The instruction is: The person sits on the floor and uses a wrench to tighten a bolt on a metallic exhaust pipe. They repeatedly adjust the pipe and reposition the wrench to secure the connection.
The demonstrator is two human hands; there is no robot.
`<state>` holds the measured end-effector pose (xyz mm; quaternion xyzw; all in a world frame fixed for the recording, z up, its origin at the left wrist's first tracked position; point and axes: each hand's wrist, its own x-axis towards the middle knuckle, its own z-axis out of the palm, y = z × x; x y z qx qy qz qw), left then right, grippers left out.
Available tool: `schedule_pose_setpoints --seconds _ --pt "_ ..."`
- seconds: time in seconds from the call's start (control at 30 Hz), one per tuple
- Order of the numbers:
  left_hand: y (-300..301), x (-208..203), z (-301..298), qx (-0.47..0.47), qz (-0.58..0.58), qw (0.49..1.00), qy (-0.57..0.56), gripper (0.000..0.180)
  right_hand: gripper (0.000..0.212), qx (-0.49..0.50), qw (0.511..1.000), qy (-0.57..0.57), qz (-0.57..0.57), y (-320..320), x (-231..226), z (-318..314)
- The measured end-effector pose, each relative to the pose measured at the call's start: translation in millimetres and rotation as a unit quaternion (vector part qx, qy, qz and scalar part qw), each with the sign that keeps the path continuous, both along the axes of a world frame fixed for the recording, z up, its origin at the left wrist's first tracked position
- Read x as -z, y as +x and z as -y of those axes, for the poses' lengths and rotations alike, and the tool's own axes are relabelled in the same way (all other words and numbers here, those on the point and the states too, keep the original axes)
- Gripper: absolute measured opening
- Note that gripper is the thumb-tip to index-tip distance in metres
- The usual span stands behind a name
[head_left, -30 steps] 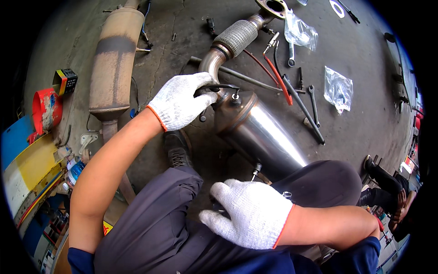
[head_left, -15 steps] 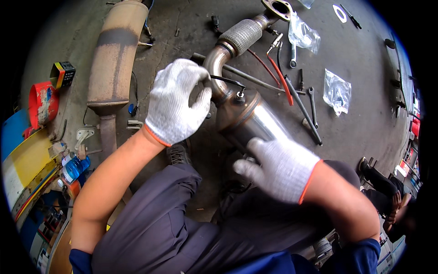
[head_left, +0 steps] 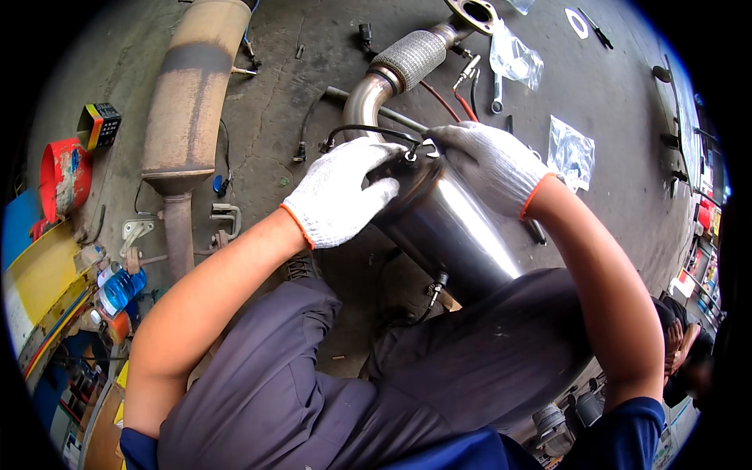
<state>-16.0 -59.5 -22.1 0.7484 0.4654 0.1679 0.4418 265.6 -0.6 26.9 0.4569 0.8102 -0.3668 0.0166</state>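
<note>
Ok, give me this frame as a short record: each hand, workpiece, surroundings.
left hand: gloved, thumb and fingers spread at the canister's cone end; firm grip unclear
right hand: gloved, by the fitting, shiny wrench-like end at its fingertips
workpiece: shiny metal canister with bent pipe and braided section
cable: black, arching to the fitting
left side: tan, stained canister, blue bottle
upper right: clear plastic bags, white flat ring

Left hand (head_left: pixel 338 197), thumb (head_left: pixel 381 193) spread; right hand (head_left: pixel 495 166) nearby, palm down; elbows (head_left: pixel 155 356) bent.
</note>
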Motion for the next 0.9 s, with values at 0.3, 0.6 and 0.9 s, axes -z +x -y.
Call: schedule_pose_setpoints --seconds 0.3,0.6,0.9 --pt "3.8 8.6 6.2 -0.025 0.056 0.997 0.040 0.039 0.034 -0.072 0.991 0.085 0.080 -8.4 14.5 1.5" --pt "3.7 8.0 6.6 -0.026 0.059 0.997 0.033 0.035 0.037 -0.085 0.994 0.056 0.027 -3.6 32.0 -8.4" --pt "2.2 3.1 8.4 -0.036 0.070 0.997 0.023 0.033 0.042 -0.101 0.993 0.054 -0.012 -9.5 47.2 -21.5"
